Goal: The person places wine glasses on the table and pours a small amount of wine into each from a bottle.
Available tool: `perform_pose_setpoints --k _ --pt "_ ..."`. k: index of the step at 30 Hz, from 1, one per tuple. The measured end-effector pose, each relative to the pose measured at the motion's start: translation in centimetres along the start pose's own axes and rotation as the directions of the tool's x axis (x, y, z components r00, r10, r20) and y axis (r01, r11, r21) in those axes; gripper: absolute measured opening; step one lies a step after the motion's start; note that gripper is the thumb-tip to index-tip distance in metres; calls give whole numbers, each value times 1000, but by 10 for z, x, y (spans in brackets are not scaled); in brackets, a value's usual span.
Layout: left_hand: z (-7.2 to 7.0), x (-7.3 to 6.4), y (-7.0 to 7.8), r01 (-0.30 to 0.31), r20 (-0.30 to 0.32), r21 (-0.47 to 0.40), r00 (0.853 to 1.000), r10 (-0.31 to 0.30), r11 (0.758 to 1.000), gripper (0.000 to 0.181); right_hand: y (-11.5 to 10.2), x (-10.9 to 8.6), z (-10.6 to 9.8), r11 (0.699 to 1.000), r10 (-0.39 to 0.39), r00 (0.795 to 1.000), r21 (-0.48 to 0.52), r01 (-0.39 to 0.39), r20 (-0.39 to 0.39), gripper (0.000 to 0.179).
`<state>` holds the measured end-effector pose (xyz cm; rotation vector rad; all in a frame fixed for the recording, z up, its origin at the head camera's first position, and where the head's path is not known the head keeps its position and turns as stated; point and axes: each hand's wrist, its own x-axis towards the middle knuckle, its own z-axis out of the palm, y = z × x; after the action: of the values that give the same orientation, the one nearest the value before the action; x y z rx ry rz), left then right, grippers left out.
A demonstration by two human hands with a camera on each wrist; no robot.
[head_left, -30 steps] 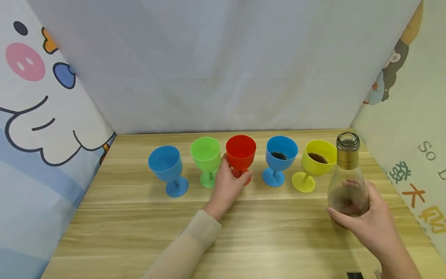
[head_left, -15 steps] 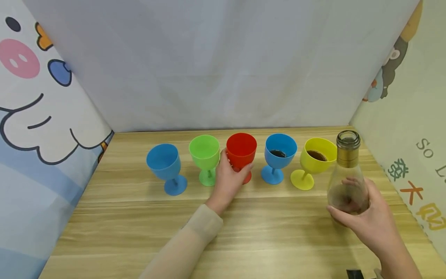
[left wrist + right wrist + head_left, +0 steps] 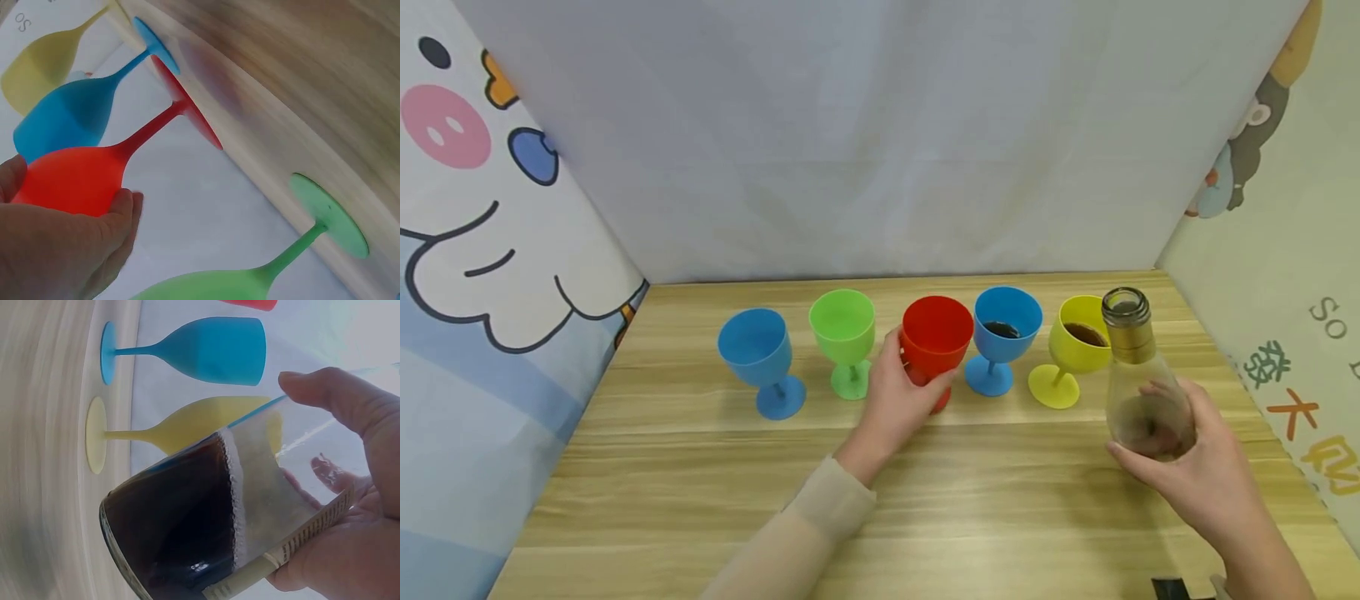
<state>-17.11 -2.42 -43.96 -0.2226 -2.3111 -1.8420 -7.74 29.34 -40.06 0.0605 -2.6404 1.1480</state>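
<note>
Two curled grips: the left hand (image 3: 892,407) holds a red plastic goblet (image 3: 937,333), nearly upright; well to its right, the right hand (image 3: 1206,467) holds a clear glass bottle (image 3: 1138,382) of dark liquid (image 3: 181,515), tilted slightly toward the goblet.

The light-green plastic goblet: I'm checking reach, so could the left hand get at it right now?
Probably not without releasing something: the left hand holds the red plastic goblet. Otherwise the way looks free, since the green goblet stands beside that hand.
</note>
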Motion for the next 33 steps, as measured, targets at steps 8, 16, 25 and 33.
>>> perform_pose_setpoints --k 8,16,25,33 --pt "-5 -15 7 -56 41 -3 998 56 998 76 3 1 -1 998 -13 1000 -59 13 -3 89" --pt "-7 -25 15 -61 76 -8 995 62 998 79 7 5 0 986 -118 992 -121 112 -37 91" --pt "-9 -31 19 -67 107 -17 992 68 998 78 16 9 0 958 -248 966 -167 234 -69 93" --pt "-12 -36 24 -78 132 7 988 76 997 79 20 11 1 945 -239 970 -239 222 -43 92"
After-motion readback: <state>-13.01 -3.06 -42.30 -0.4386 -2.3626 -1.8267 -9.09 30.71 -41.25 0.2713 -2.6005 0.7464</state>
